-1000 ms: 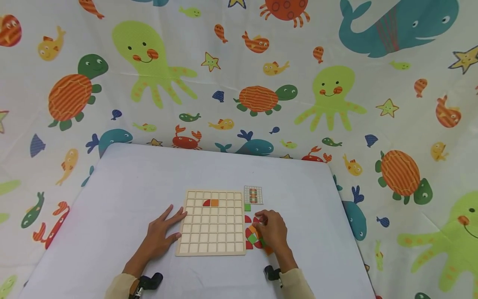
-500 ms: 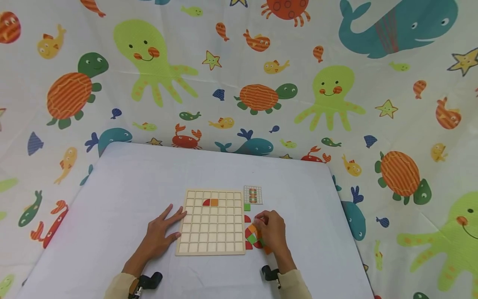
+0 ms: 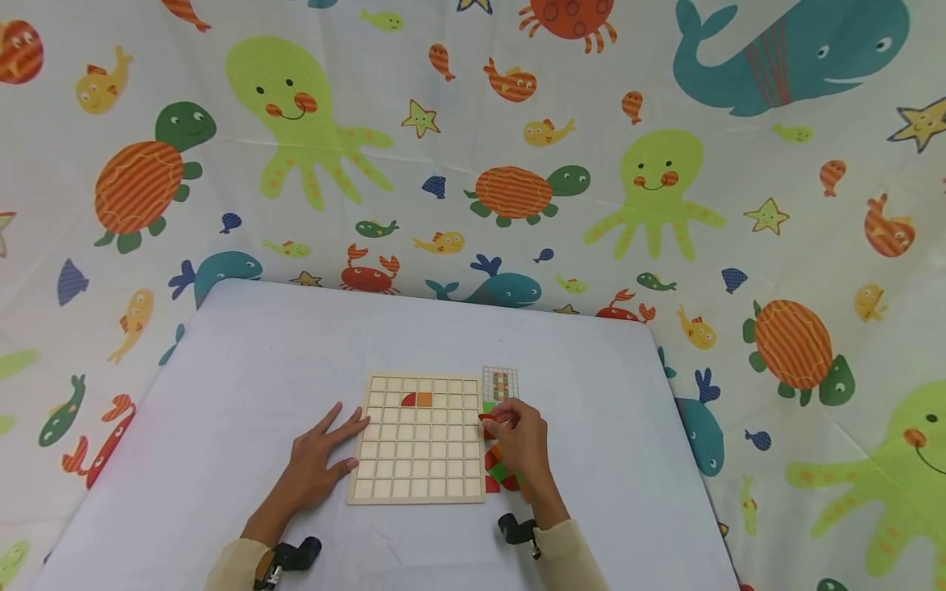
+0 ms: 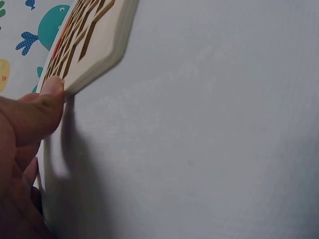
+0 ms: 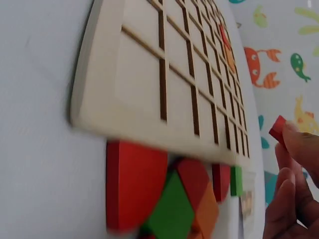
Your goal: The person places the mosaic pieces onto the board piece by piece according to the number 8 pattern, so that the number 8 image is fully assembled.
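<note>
A wooden grid board (image 3: 421, 443) lies on the white table, with a red quarter-circle piece (image 3: 409, 400) and an orange square piece (image 3: 424, 400) side by side in its second row. My left hand (image 3: 316, 464) touches the board's left edge with thumb and fingertips, its fingers spread straight. Between thumb and fingers my right hand (image 3: 523, 439) pinches a red piece (image 5: 278, 129), raised above the table by the board's right edge. In the right wrist view, a red quarter-circle piece (image 5: 134, 184) and a green square piece (image 5: 172, 211) lie beside the board.
A small printed pattern card (image 3: 500, 384) lies by the board's upper right corner. Several loose red, green and orange pieces lie along the right edge, partly under the right hand. Behind the table hangs a cloth (image 3: 443, 123) printed with sea animals.
My right hand has lifted a red piece from the loose pieces and moved up and left toward the board. The left hand has stayed at the board's edge.
</note>
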### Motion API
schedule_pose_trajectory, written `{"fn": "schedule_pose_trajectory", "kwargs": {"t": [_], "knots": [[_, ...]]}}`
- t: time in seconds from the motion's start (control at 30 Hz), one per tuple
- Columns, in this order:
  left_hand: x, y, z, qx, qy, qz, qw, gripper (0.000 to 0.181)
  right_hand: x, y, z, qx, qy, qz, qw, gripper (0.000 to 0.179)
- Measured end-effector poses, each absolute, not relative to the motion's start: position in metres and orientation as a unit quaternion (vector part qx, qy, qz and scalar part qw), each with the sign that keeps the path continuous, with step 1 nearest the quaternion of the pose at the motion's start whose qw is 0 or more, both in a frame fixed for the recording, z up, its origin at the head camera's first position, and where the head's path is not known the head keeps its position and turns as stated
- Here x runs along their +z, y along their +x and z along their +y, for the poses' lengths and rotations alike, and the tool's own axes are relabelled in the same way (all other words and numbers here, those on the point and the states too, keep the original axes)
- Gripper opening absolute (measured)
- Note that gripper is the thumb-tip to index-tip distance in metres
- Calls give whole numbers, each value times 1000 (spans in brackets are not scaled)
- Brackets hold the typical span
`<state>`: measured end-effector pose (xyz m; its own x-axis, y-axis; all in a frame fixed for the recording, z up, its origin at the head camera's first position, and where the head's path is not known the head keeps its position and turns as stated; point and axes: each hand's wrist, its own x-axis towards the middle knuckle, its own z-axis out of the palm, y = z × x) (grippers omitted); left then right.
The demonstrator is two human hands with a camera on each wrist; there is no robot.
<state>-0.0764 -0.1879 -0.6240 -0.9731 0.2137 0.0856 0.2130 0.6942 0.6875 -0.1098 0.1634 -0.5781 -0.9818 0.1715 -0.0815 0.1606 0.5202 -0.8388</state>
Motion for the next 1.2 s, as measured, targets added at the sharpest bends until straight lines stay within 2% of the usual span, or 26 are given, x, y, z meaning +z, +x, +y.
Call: {"fn": "schedule_pose_trajectory", "kwargs": {"t": [0.3,0.57,1.2], "knots": [[-622,-77,-188,375,107,921,21,75,-592,-131,124,493,-61,-868,8,5],[-626,-76,-188,372,112,921,3,74,-596,-149,96,437,-62,-897,9,6],[-620,-78,-187,370,104,923,28,75,-595,-154,89,387,-56,-920,9,4]]}}
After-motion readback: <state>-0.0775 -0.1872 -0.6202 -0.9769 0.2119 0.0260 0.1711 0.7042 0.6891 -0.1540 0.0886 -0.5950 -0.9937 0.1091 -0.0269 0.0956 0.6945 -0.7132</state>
